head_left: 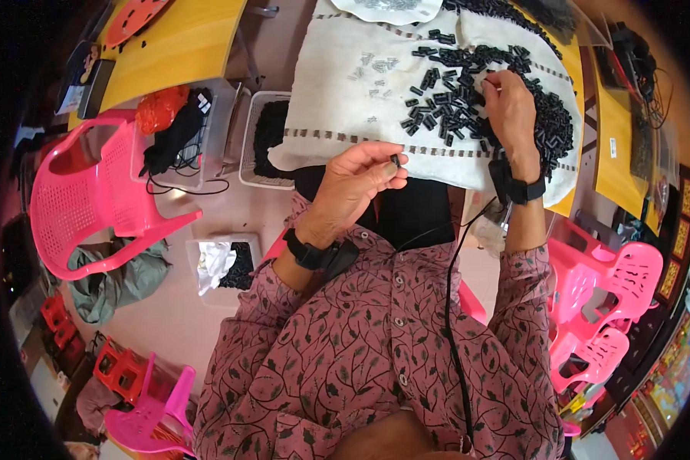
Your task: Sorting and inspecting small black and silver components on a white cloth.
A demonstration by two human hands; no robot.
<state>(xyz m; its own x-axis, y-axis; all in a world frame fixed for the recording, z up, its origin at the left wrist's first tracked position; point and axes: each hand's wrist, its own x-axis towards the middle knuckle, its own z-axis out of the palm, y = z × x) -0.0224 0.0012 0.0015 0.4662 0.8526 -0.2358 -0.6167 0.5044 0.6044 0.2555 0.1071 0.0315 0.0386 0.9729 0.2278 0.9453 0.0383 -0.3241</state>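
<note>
My left hand (354, 182) is raised just in front of the table's near edge. Its thumb and fingers pinch a small black cylindrical piece (395, 160). My right hand (511, 111) reaches into a spread of short black cylindrical pieces (445, 103) on a white cloth (322, 100). Its thumb and forefinger are pressed together among them; whatever lies between the fingertips is too small to make out. Left of the black pieces, several small clear pieces (374, 64) lie loose on the cloth. Each wrist wears a black band.
A white dish (387, 11) stands at the cloth's far edge. White baskets of black pieces (272, 130) and a bin (241, 264) sit to my left, near a pink chair (77, 199). Pink stools (590, 284) are at my right. A black cable (454, 330) runs down my shirt.
</note>
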